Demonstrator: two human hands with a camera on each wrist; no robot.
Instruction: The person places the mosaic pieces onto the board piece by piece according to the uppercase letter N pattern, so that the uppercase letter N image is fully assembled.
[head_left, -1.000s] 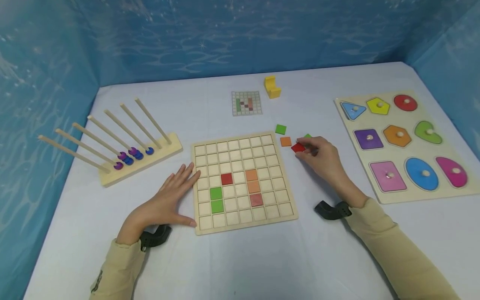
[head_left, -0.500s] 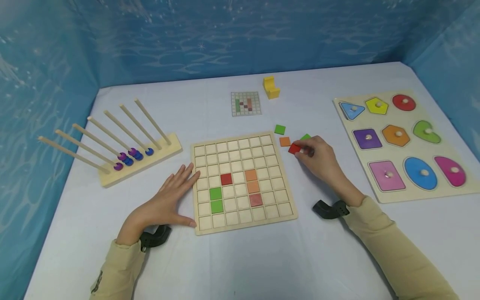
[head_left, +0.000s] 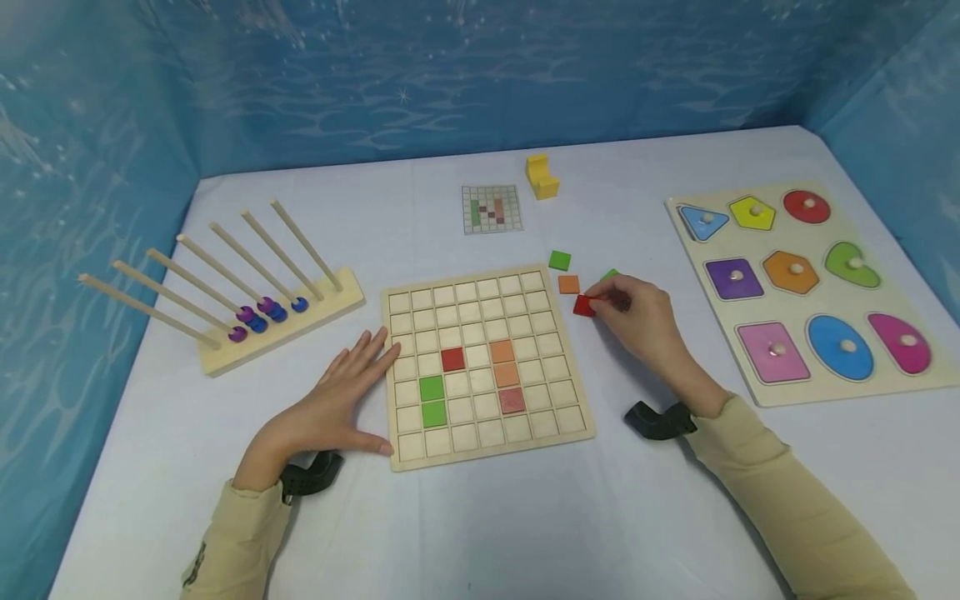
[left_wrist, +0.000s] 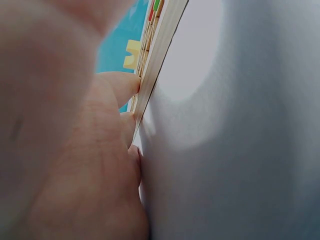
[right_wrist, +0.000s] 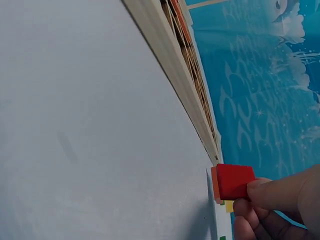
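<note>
My right hand [head_left: 641, 317] pinches a red square tile [right_wrist: 236, 182] between thumb and fingers, just right of the wooden grid board [head_left: 491, 433]. My left hand [head_left: 333, 408] lies with fingers spread, its fingertips and thumb at the board's left edge. In the board's cells sit a red tile [head_left: 453, 359], two green tiles stacked in a column, two orange tiles [head_left: 502, 351] and a duller red tile [head_left: 512, 400] below them. Loose beside the board's upper right corner are a green tile [head_left: 559, 260] and an orange tile [head_left: 568, 284]. Another green tile [head_left: 611, 273] is partly hidden behind my right hand.
A pattern card [head_left: 491, 208] and a yellow chair-shaped block [head_left: 542, 177] stand behind the board. On the left is a wooden peg rack [head_left: 285, 321] with purple and blue beads. A knobbed shape puzzle [head_left: 813, 308] lies to the right.
My right hand has shifted slightly left and nearer to me, with the red tile in its fingers. My left hand stays at the board's edge.
</note>
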